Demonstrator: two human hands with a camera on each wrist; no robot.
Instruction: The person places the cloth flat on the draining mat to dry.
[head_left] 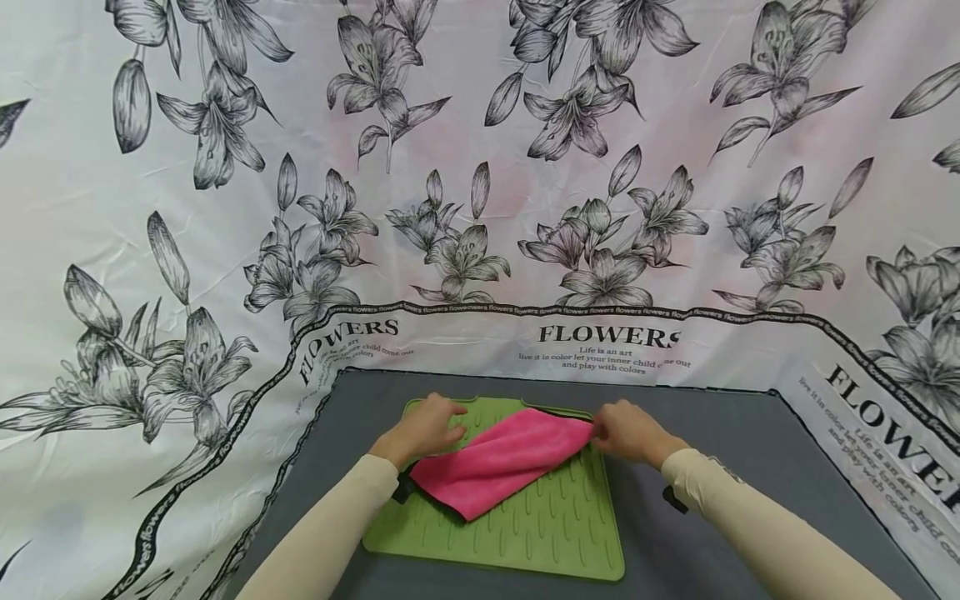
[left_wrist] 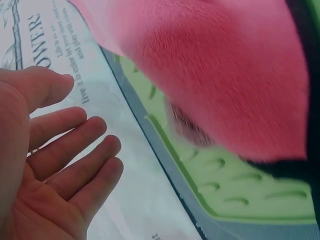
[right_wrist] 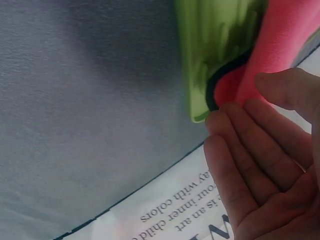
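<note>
Pink cloth [head_left: 498,467]: slanting near-left to far-right, ending nearer your right hand [head_left: 632,432].
Right fingers: lying nearly straight, no grip showing.
Left hand [head_left: 429,427]: you're holding nothing, fingers parted.

Hot pink on the plush cloth [head_left: 502,462], trimmed in black. Lime green on the mat [head_left: 540,529], patterned with short ridges. Grey on the tabletop [head_left: 697,533]. Cream on the sleeves [head_left: 322,533]. Black-sketched lilies and lettering over white fabric [head_left: 450,125].

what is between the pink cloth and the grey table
The green mat: in the head view, it lies on the table, with the cloth over it.
</note>
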